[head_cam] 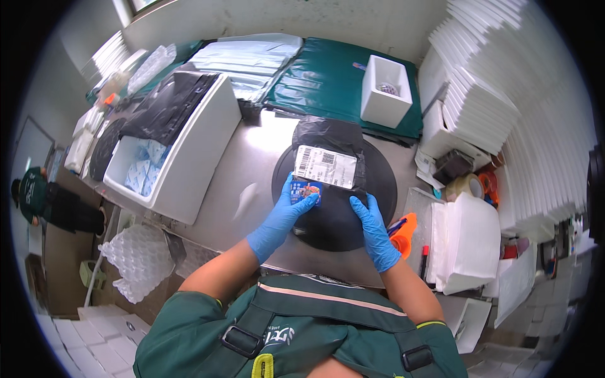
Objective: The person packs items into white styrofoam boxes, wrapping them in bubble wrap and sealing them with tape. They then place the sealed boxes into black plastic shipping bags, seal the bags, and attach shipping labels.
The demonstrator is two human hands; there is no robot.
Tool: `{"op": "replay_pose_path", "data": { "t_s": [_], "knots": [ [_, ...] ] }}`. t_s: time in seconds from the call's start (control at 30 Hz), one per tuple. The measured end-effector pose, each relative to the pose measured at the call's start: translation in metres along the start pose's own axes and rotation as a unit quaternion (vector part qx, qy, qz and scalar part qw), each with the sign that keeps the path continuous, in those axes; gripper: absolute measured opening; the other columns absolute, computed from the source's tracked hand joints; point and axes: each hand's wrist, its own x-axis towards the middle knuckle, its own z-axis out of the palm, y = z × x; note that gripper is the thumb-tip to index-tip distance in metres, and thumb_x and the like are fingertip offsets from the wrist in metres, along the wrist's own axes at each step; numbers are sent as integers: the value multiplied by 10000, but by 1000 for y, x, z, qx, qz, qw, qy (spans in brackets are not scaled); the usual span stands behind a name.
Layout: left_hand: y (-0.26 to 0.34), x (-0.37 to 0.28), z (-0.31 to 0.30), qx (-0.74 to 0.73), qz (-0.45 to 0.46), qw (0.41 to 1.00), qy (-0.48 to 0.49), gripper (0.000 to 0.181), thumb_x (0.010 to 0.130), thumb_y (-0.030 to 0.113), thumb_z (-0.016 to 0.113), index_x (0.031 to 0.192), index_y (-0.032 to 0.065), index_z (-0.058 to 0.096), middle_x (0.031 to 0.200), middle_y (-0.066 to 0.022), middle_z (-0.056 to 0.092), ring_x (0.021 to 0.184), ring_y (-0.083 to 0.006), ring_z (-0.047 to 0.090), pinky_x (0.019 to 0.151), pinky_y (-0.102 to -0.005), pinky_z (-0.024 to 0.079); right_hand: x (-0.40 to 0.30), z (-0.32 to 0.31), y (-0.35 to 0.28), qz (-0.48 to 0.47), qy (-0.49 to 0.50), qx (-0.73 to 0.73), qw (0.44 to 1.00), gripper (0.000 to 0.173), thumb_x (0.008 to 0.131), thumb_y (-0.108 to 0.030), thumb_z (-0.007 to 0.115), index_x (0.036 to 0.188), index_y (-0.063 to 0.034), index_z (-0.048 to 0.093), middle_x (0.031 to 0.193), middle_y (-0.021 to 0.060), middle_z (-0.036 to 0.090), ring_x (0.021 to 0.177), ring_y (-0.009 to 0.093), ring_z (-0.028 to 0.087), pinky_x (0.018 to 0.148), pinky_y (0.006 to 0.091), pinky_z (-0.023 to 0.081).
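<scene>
A parcel wrapped in black plastic [326, 131] is in front of me, over a round black turntable-like disc [378, 208]. On its top is a white label [326, 166] with printed writing and codes. A small blue printed sticker or card [305, 187] shows at the near left corner. My left hand [283, 212], in a blue glove, grips that corner with its thumb on the blue piece. My right hand [373, 229], gloved too, holds the near right edge. I cannot tell whether the parcel touches the disc.
A tall white foam box [208, 146] holding ice packs [146, 172] stands left. A smaller foam box [385, 106] sits on green sheeting [312, 80]. Right are an orange tape dispenser [404, 236], white sheets [472, 245] and stacked foam lids [487, 99]. Another person [52, 201] stands far left.
</scene>
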Motion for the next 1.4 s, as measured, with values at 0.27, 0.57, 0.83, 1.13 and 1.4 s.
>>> {"op": "replay_pose_path", "data": {
  "t_s": [0.27,0.57,0.83,1.13,1.4],
  "knots": [
    [124,63,-75,41,119,992,-12,689,819,139,712,1404,28,367,1241,-91,551,1131,-159,528,1006,-268,389,75,99,-47,-55,-100,101,988,572,883,-312,648,1293,12,415,1227,120,515,1121,196,499,982,308,388],
    [32,64,-164,308,258,880,252,371,854,218,684,1155,34,569,997,-35,582,847,-125,530,782,-259,460,228,26,-71,-341,6,-424,839,429,797,-169,650,1176,6,552,1141,197,595,1064,295,571,951,356,429],
    [-85,-7,-171,503,42,839,202,264,872,181,591,1107,60,589,947,-143,595,856,-293,600,769,-391,480,350,-144,-116,-341,151,-780,503,669,692,-154,672,1306,-29,435,1166,250,564,1072,404,547,948,440,428],
    [-75,-217,-274,571,-129,713,386,300,838,182,617,1108,53,604,1071,-179,611,984,-309,600,816,-401,475,317,-103,-140,-225,66,-739,631,350,693,-155,684,1022,-50,622,1028,172,641,935,364,612,791,438,469],
    [-49,-153,-235,456,-38,824,335,275,845,183,646,1062,14,635,1020,-136,623,878,-233,610,807,-334,484,99,-74,-92,-392,-102,-681,610,288,621,-45,695,899,-65,621,819,118,599,794,324,571,758,396,459]
  ]
}}
